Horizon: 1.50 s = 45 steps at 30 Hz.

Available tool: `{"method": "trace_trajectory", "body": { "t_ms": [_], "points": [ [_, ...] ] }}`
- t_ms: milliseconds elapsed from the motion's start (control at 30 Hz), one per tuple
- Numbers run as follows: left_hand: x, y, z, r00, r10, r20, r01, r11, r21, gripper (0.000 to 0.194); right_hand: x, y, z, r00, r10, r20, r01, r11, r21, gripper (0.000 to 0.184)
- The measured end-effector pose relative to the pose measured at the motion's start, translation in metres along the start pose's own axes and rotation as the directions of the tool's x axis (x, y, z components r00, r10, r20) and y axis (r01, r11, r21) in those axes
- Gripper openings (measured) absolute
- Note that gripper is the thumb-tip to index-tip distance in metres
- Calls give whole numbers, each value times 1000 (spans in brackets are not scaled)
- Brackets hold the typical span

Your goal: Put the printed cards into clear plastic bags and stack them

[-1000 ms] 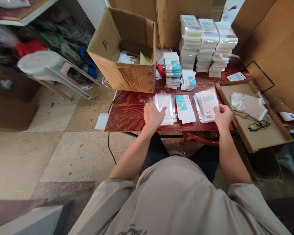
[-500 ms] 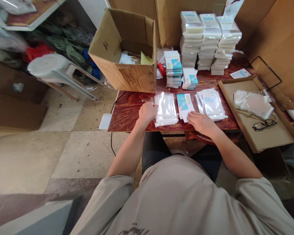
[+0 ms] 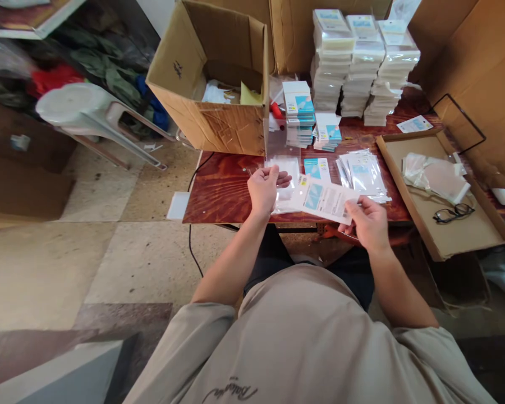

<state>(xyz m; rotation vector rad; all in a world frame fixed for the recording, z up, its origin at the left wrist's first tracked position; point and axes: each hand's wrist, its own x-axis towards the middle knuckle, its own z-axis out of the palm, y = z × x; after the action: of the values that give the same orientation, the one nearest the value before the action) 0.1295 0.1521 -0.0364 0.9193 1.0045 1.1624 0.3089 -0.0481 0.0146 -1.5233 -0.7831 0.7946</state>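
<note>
Over red-brown wooden table, left hand: pinching clear plastic bag
Right hand: clamped on white printed card

Left hand: center of the frame, palm turned up, fingers curled
Right hand: right of center, thumb and fingers pinched

Small packing workroom, apparently: red-brown wooden table at center, tall stacks of clear-sleeved packets at upper right, open cardboard box at upper center, plastic stool and blurred shelf, perhaps storage, at upper left, worn tile floor.
</note>
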Motion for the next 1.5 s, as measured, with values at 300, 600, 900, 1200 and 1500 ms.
{"method": "trace_trajectory", "body": {
  "t_ms": [300,600,900,1200,1500],
  "points": [
    [-46,5,17,994,12,105,-3,996,-88,54,-4,18,19,994,82,-66,-76,993,88,51],
    [-62,14,5,971,-40,237,46,999,-18,54,3,26,19,987,-14,-162,29,996,90,52],
    [-78,13,4,930,-102,353,116,993,-18,52,3,35,37,983,22,-182,15,979,201,54],
    [-101,12,3,853,-239,465,227,970,84,55,3,33,66,994,50,99,-81,935,344,64],
    [-81,10,-16,977,15,215,-9,999,-32,45,-1,32,34,962,51,269,-138,939,316,48]
  ]
}}
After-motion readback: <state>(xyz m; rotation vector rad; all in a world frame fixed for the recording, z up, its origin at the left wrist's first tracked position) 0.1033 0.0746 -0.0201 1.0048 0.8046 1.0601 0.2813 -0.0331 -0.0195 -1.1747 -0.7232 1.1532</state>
